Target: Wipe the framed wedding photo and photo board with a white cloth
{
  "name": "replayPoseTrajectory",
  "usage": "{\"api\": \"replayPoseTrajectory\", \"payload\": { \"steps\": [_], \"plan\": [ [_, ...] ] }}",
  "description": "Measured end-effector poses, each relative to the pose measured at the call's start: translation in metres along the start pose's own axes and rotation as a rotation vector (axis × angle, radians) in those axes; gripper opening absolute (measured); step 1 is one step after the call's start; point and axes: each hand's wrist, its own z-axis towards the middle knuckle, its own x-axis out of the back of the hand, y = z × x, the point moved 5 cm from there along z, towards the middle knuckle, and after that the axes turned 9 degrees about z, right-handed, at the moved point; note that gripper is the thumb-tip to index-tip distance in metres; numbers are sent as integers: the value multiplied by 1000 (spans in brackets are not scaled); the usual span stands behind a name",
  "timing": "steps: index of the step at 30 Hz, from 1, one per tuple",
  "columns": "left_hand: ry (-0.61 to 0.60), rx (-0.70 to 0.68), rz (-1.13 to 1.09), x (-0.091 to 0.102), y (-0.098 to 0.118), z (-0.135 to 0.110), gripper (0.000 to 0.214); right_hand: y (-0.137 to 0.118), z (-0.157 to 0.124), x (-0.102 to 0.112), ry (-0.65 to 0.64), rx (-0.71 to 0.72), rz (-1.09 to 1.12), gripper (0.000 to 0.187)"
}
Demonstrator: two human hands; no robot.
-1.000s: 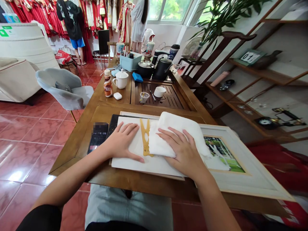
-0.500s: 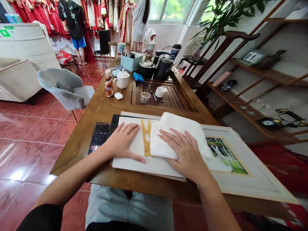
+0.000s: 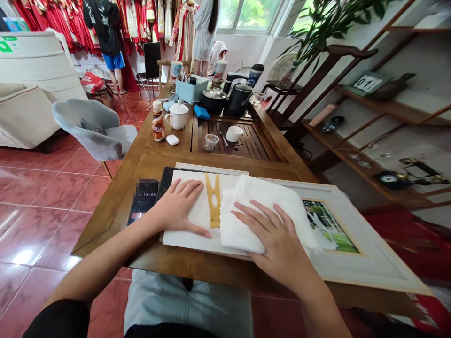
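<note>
My left hand [image 3: 178, 206] lies flat, fingers spread, on a white board [image 3: 197, 220] at the near edge of the wooden table [image 3: 148, 164]. My right hand [image 3: 276, 239] presses flat on a folded white cloth [image 3: 260, 206], which covers the left part of a white picture frame [image 3: 366, 253] holding a photo [image 3: 327, 225]. A yellow forked tool [image 3: 213, 199] lies on the board between my hands. A phone [image 3: 143, 201] showing a timer rests left of my left hand.
Further up the table stand a coffee bottle [image 3: 158, 123], a white teapot [image 3: 177, 115], a small white case [image 3: 172, 140], a white cup [image 3: 233, 134], a black kettle [image 3: 238, 100] and a blue bin [image 3: 190, 89]. A grey chair [image 3: 95, 131] stands left. Shelves [image 3: 387, 108] rise right. Two people stand by hanging clothes.
My right hand has slid the cloth toward me, to the near edge of the board. My left hand has stayed in place.
</note>
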Motion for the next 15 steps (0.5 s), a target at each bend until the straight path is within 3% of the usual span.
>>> {"api": "replayPoseTrajectory", "payload": {
  "steps": [9,15],
  "plan": [
    [-6,-12,23,1,0,0,122,20,25,-10,37,-40,1,55],
    [21,6,-1,2,-1,1,122,20,25,-10,51,-33,-12,55]
  ]
}}
